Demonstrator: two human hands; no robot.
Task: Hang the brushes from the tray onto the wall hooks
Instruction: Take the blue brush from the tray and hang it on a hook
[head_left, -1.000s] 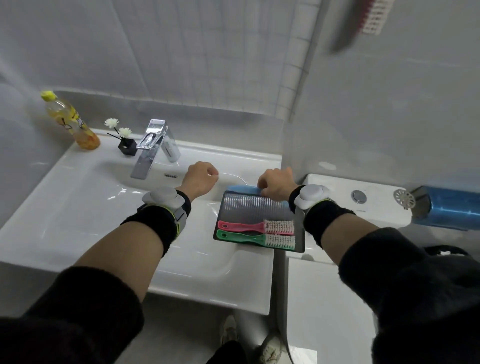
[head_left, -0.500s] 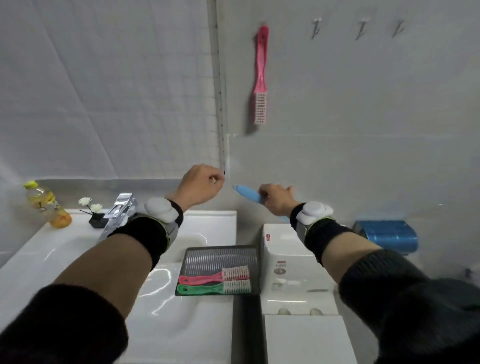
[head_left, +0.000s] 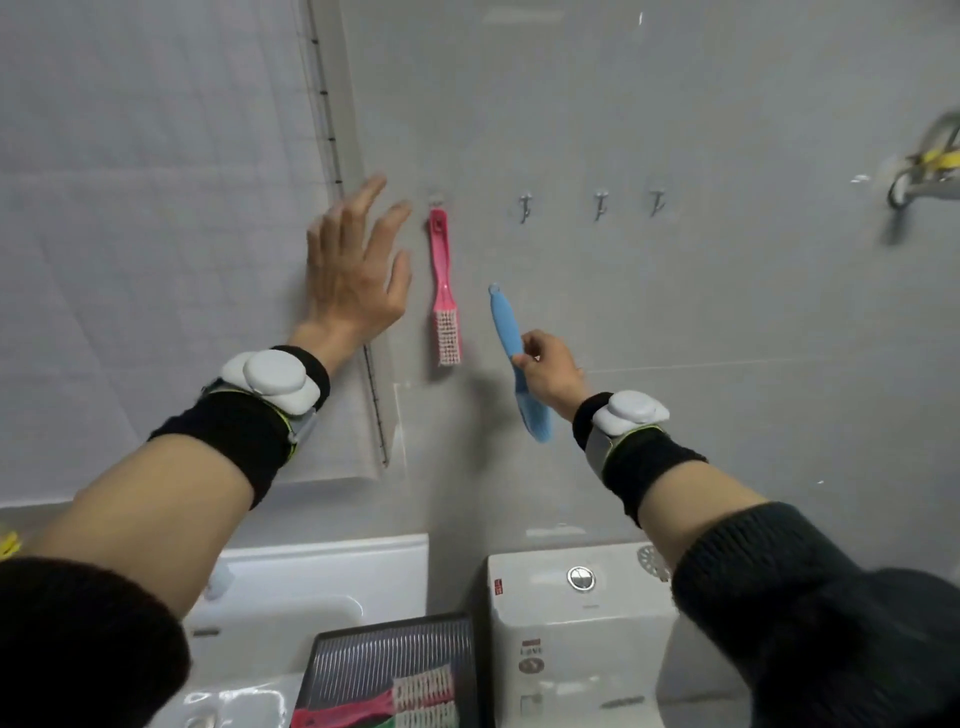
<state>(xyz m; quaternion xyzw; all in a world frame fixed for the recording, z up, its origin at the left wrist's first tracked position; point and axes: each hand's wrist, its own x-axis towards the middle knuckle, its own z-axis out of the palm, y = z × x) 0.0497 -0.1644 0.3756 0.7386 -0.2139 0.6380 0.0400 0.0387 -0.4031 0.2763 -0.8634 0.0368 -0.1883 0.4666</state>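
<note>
Here, blue brush (head_left: 511, 347) pinched mid-handle in right hand (head_left: 548, 371), tip raised just below the nearest free hook (head_left: 525, 207); left hand (head_left: 353, 275) spread open, empty, beside the hung pink brush (head_left: 444, 291). Likely to miss the small hanging hole or knock the pink one off. Two more waiting in the tray (head_left: 332, 670).

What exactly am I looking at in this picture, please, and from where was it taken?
This is one view from a camera worn on a person's head, looking forward and down over their own arms. There is no machine; both wrists carry black bands with grey sensor pods. The open left hand reaches toward the grey wall. The right hand grips a light blue plastic brush, handle up. A pink brush hangs on the first hook; three metal hooks beside it are free. Below, a dark ridged tray on the white sink holds one more pink brush and a green one.
</note>
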